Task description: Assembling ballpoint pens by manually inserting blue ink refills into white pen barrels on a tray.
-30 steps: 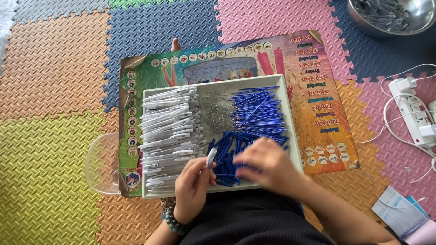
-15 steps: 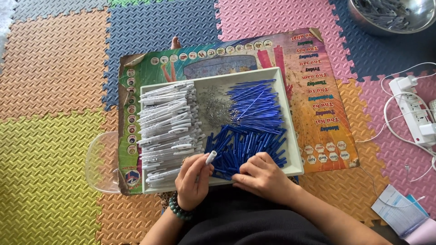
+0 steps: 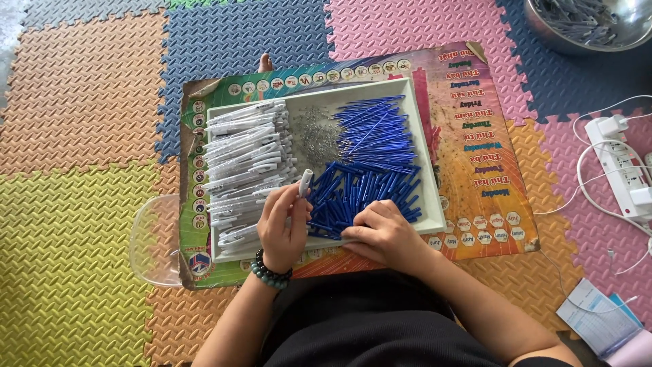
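Your left hand (image 3: 284,224) is clenched on a white pen barrel (image 3: 305,183), fingers (image 3: 275,207) wrapped round it, barrel tip poking up toward 12 o'clock, just over the tray's middle. Beaded bracelet (image 3: 270,268) on that wrist. Your right hand (image 3: 380,231) sits at approx 3 o'clock of the left, fingers curled down into the near edge of the blue pen parts (image 3: 360,194); touching them, but can't tell whether it's got one pinched or not.

Both hands are at the 6 o'clock side of the white tray (image 3: 424,156). Inside it: stack of white barrels (image 3: 244,156) along the 9 o'clock side, lying roughly crosswise; small heap of metal springs (image 3: 319,136) at centre-top, between white stack and blue stuff; thin blue refills (image 3: 377,129) at approx 1 o'clock, just above the blue pen parts.

Tray rests on a colourful printed board (image 3: 482,156), which lies on the foam puzzle-mat floor (image 3: 81,102). A clear plastic lid (image 3: 153,241) sticks out from under the board at 8 o'clock. Metal bowl (image 3: 584,27) w/ grey parts sits well apart at 1 o'clock. White power strip (image 3: 621,163) w/ cables at 3 o'clock. Paper booklet (image 3: 598,326) at 4 o'clock, near your right arm.
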